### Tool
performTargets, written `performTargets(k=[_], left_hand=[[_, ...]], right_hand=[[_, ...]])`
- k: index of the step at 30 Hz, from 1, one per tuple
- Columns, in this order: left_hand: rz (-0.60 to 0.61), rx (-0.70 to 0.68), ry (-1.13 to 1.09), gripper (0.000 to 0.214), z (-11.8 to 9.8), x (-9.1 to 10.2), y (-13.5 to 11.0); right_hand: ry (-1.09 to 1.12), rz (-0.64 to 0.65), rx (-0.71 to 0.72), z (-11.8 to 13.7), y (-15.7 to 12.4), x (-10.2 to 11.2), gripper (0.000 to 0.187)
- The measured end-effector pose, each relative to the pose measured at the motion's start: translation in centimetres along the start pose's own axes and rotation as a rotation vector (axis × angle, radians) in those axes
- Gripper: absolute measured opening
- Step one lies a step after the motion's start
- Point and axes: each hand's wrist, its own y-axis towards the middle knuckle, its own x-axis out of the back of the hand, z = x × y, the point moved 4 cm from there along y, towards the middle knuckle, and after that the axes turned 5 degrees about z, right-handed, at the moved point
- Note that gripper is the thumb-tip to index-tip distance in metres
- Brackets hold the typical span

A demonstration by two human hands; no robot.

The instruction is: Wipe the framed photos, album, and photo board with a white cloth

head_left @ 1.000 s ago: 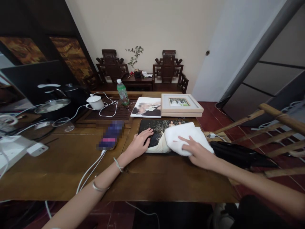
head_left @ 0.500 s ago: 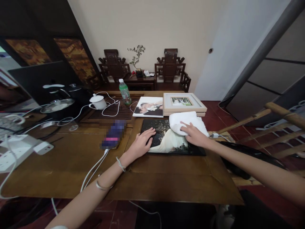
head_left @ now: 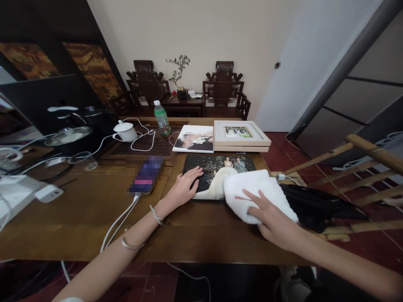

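Note:
A dark photo panel (head_left: 206, 167) with a long white gown and two people printed on it lies flat on the brown table (head_left: 201, 243). My left hand (head_left: 186, 186) rests flat on its left edge, fingers stretched out. Over the panel's lower right corner and the bare table in front lies a white towel (head_left: 248, 184). My right hand (head_left: 269, 216) grips this towel from above, with some fingers spread on the cloth and others curled into it. The towel hides part of the print.
Behind the panel are a white photo board (head_left: 195, 138) and stacked light wood frames (head_left: 241, 134). To the left lie a charging phone (head_left: 146, 174), white cables, a lidded cup (head_left: 125, 132), a green-labelled bottle (head_left: 162, 119) and a power strip (head_left: 19, 191). A bamboo chair (head_left: 374, 147) stands at right.
My right hand has drawn the towel toward me, from the panel's upper right to its lower right corner and past the edge, uncovering the two printed figures. The left hand keeps its place.

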Motion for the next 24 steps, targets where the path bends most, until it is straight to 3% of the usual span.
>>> performTargets(k=[14, 19, 24], left_hand=[[-0.001, 0.015, -0.006, 0.035, 0.1, 0.0, -0.1], [-0.005, 0.018, -0.010, 0.035, 0.2, -0.1, -0.1], [0.005, 0.029, -0.003, 0.035, 0.0, 0.0, -0.1]], right_hand=[[-0.180, -0.055, 0.002, -5.6, 12.3, 4.5, 0.041], [-0.166, -0.099, -0.042, -5.1, 11.9, 3.2, 0.051], [-0.069, -0.085, 0.008, -1.5, 7.5, 0.7, 0.054]])
